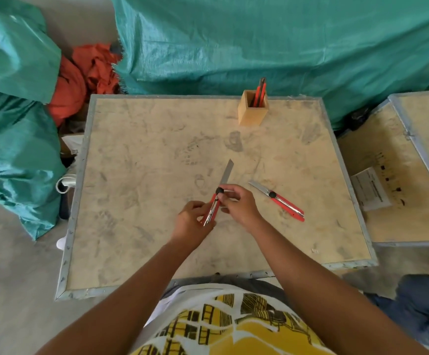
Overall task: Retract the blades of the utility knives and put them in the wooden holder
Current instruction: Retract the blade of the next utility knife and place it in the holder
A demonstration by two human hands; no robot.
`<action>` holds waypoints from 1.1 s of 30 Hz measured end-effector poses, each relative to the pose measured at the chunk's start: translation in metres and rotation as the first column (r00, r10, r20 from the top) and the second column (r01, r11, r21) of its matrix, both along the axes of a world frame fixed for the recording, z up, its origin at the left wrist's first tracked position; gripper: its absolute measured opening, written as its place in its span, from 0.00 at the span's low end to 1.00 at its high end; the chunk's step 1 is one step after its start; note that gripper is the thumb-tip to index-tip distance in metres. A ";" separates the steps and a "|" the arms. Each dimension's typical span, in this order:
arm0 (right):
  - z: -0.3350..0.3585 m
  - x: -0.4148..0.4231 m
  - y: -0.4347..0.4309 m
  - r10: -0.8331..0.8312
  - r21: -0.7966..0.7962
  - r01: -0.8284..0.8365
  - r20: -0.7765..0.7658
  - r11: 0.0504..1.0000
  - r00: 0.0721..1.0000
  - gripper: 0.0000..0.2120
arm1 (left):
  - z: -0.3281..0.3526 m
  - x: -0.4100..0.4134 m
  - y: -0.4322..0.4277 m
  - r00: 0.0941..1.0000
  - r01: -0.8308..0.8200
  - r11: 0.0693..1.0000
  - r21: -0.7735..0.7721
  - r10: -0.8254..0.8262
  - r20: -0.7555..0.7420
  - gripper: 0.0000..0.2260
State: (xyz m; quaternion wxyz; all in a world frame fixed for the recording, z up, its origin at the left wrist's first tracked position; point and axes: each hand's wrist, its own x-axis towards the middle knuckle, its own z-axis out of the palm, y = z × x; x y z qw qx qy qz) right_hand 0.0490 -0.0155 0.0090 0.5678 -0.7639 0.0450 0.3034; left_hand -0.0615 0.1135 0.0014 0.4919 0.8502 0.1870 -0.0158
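I hold a red utility knife (214, 204) above the middle of the wooden table (136, 175), its long blade (226, 172) fully out and pointing away from me. My left hand (191, 221) grips the lower end of the handle. My right hand (239, 204) pinches the black knob at the top of the handle. A second red utility knife (283, 202) lies on the table to the right, blade out. The wooden holder (251, 110) stands at the far edge with knives upright in it.
Green tarpaulin (272, 39) covers bulky things behind and left of the table. Orange cloth (85, 80) sits in the gap at the far left. A second wooden-topped crate (398, 180) with a paper label adjoins on the right.
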 end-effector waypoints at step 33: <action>0.128 0.116 -0.129 0.645 -0.176 -0.644 0.438 0.745 0.626 0.13 | 0.121 0.090 -0.120 0.934 -0.267 0.786 -0.558 0.353 0.051 0.22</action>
